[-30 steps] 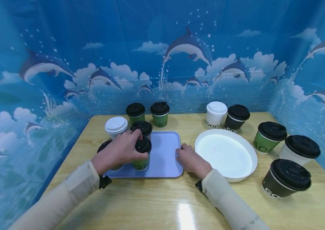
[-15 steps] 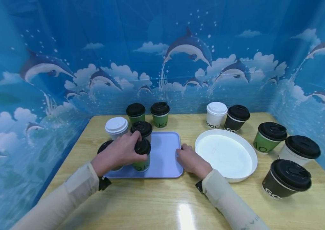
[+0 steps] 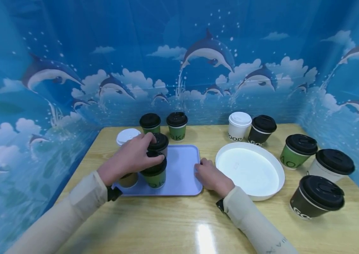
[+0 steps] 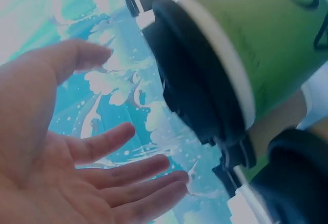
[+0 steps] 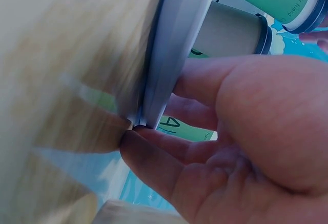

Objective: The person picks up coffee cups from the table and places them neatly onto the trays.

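My left hand (image 3: 132,155) hovers over the green paper coffee cup (image 3: 156,180) at the front of the lilac tray (image 3: 182,169). In the left wrist view its fingers (image 4: 143,170) are spread, apart from that cup's black lid (image 4: 192,70). Sharing the tray are a brown cup (image 3: 128,180) partly under my hand, a white-lidded cup (image 3: 127,135) and a grey cup with a black lid (image 3: 161,141). My right hand (image 3: 212,177) pinches the tray's right edge; the right wrist view shows thumb and fingers at the rim (image 5: 177,39).
A round white tray (image 3: 279,173) lies right of the lilac one. Behind stand two green cups (image 3: 177,132), a white cup (image 3: 238,130) and a black cup (image 3: 262,130). Further cups, including a green one (image 3: 293,158) and a dark one (image 3: 309,204), line the right side.
My left hand has let go of the green cup and lifted slightly up and left, its fingers spreading. The right hand stays at the tray's edge.
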`<state>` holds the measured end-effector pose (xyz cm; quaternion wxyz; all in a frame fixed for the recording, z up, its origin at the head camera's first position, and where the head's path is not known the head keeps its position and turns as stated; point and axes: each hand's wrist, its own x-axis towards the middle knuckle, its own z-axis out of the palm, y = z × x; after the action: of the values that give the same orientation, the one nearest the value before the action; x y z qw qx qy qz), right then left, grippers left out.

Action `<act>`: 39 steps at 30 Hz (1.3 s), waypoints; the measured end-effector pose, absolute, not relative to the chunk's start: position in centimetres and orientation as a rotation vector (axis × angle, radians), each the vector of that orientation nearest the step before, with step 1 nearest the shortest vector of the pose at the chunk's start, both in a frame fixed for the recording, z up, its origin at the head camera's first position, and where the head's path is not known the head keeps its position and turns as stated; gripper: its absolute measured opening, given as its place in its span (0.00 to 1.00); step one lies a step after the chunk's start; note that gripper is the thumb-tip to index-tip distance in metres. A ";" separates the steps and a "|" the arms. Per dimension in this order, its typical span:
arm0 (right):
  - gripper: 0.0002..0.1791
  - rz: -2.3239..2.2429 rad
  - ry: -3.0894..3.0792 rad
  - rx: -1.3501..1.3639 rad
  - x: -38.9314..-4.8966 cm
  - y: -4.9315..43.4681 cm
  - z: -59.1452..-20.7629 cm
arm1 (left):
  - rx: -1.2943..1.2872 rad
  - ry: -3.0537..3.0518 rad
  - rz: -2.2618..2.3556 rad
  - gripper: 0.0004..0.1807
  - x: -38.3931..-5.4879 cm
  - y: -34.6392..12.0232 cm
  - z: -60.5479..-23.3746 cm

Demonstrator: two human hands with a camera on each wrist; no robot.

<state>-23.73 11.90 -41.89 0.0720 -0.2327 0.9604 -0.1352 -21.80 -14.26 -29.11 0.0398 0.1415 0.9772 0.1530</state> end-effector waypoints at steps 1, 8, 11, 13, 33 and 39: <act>0.18 -0.403 2.887 -0.697 -23.7 11.9 -41.9 | 0.438 3.010 0.461 0.34 -22.0 -14.2 -28.8; 0.18 -0.415 2.885 -0.694 -23.8 11.9 -41.8 | 0.442 3.065 0.446 0.27 -24.4 -14.1 -27.3; 0.18 -0.416 2.883 -0.690 -23.7 11.9 -41.9 | 0.427 3.064 0.454 0.26 -25.7 -13.9 -27.0; 0.18 -0.422 2.881 -0.683 -23.7 11.9 -41.9 | 0.403 3.060 0.462 0.26 -26.5 -13.8 -26.8; 0.18 -0.430 2.879 -0.655 -23.6 11.9 -42.0 | 0.229 3.028 0.440 0.32 -33.3 -14.8 -24.2; 0.17 -0.427 2.887 -0.687 -23.8 11.9 -42.1 | 0.191 2.994 0.468 0.33 -34.8 -15.8 -23.7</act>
<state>-23.81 11.85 -42.05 0.0715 -0.2287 0.9604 -0.1420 -34.81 -15.85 -23.71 0.0524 0.0627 0.9847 0.1538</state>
